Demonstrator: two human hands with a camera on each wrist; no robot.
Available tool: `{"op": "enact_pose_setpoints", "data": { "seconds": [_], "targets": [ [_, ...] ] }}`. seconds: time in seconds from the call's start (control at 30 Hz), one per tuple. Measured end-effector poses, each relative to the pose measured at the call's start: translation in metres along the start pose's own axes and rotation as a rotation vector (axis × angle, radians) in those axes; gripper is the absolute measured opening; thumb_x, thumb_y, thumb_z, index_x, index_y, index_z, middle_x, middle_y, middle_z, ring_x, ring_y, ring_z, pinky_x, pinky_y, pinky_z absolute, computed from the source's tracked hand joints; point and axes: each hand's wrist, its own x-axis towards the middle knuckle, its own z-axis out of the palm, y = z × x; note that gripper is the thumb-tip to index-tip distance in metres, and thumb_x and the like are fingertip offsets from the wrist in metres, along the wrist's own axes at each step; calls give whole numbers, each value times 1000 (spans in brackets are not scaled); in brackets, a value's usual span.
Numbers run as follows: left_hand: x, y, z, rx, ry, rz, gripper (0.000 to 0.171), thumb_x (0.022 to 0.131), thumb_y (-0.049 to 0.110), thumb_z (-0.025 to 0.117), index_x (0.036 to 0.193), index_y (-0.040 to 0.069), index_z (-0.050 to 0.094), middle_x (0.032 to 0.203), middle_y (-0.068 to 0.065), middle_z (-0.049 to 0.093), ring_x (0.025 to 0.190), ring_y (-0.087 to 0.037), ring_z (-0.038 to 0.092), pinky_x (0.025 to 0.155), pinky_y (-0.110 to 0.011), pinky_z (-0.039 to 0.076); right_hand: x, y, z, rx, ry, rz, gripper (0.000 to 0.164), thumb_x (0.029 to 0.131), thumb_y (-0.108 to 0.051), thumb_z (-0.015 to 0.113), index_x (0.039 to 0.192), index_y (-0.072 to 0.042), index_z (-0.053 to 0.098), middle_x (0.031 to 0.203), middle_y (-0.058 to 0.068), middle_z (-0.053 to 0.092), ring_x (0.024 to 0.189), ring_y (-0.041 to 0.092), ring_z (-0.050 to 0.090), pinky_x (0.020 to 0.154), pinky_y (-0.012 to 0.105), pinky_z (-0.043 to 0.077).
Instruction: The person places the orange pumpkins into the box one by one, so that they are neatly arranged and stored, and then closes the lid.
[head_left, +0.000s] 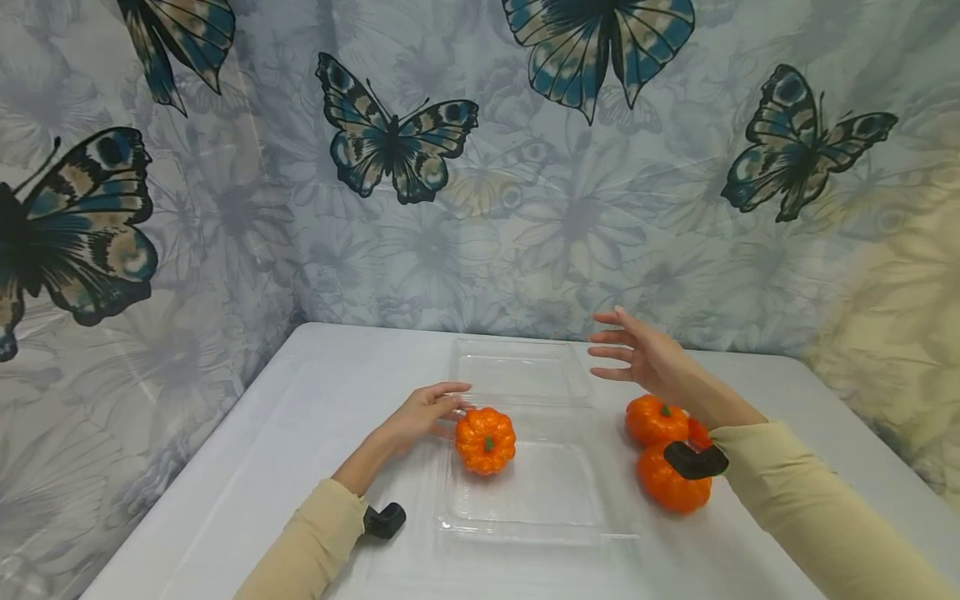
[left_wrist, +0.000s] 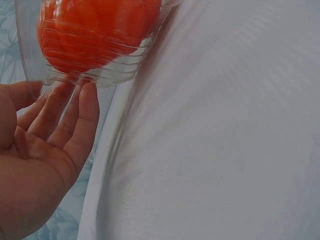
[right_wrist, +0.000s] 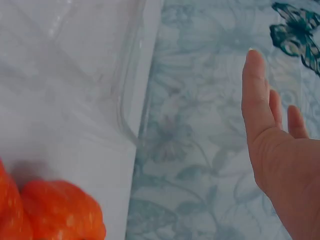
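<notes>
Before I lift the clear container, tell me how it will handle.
The clear container looks thin-walled, so it will probably flex when pinched. Its shiny plastic may feel slippery. With the orange pumpkin inside near its left wall, that side could dip.

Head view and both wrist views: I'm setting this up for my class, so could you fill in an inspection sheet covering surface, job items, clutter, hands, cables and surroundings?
Surface: white-covered table.
Job items: clear plastic container, open, its lid section lying behind; one orange pumpkin inside, toward the left; a rear pumpkin and a front pumpkin on the right, beside a redder item, mostly hidden.
Clutter: nothing clearly seen.
Hands: left hand has fingertips at the container's left side; right hand is raised, holding nothing.
Cables: nothing seen.
Surroundings: butterfly-and-flower backdrop.
</notes>
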Motion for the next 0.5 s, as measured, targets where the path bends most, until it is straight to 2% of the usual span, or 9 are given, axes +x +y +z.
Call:
{"op": "enact_pose_setpoints", "data": {
  "seconds": [0.07,0.17,0.3,0.37,0.5],
  "targets": [
    [-1,0,-1,-1,4,-1,41,102,17,44,139,-2,43,123,-20,60,109,-29,58,82,-40,53,-3,0,-10,58,-16,-11,57,101,-45,38,143,-8,32,120,7,50,104,18,59,88,40,50],
    [-2,0,-2,0,-6,2,42,102,17,44,140,-2,43,122,-19,60,109,-29,58,82,-40,53,-10,4,-29,208,-83,-42,43,102,-42,34,131,-12,46,117,7,55,105,21,60,87,41,51],
    [-2,2,-2,-9,-19,6,42,102,18,44,140,-2,43,122,-19,60,109,-29,58,83,-40,53,-21,14,-58,430,-192,-81,46,104,-38,27,125,-12,58,118,10,58,108,26,59,90,44,49],
    [-2,2,-1,-12,-20,4,42,102,17,44,140,-2,43,122,-19,60,109,-29,58,83,-40,52,-27,19,-70,483,-215,-89,48,104,-37,26,125,-10,59,120,11,58,110,28,58,91,46,48],
    [-1,2,-2,-12,-10,-2,42,103,16,44,140,-3,42,123,-20,59,109,-29,58,83,-40,53,-39,26,-88,505,-234,-87,49,104,-37,23,128,-9,57,121,11,56,112,28,57,93,47,46]
  ]
}}
